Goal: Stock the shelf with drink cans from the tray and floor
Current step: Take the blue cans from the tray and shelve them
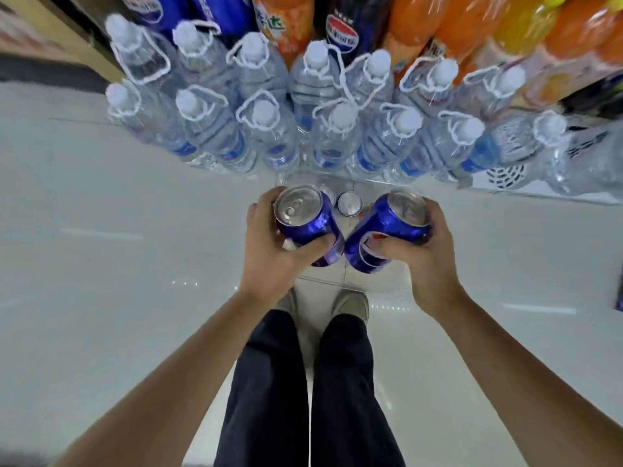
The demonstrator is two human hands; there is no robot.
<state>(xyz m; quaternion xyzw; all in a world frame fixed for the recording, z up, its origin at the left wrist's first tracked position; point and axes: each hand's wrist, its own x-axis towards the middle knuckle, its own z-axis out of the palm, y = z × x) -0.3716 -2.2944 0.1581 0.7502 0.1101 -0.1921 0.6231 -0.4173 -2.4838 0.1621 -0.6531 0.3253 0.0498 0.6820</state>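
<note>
Left hand (pixel 269 246) grips one blue can (pixel 305 222), right hand (pixel 423 254) grips another blue can (pixel 384 232), tops tilted apart, bases nearly touching; shelf (pixel 421 45) lies ahead and above, beyond the water bottles (pixel 332 136), equally near both hands.

The floor (pixel 101 264) is open on both sides. Ahead, 2 rows of water bottles (pixel 266 129) block the way.

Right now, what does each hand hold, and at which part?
Each hand holds one blue can by its side wall, fingers wrapped around the body: the left hand the left can, the right hand the right can.
</note>
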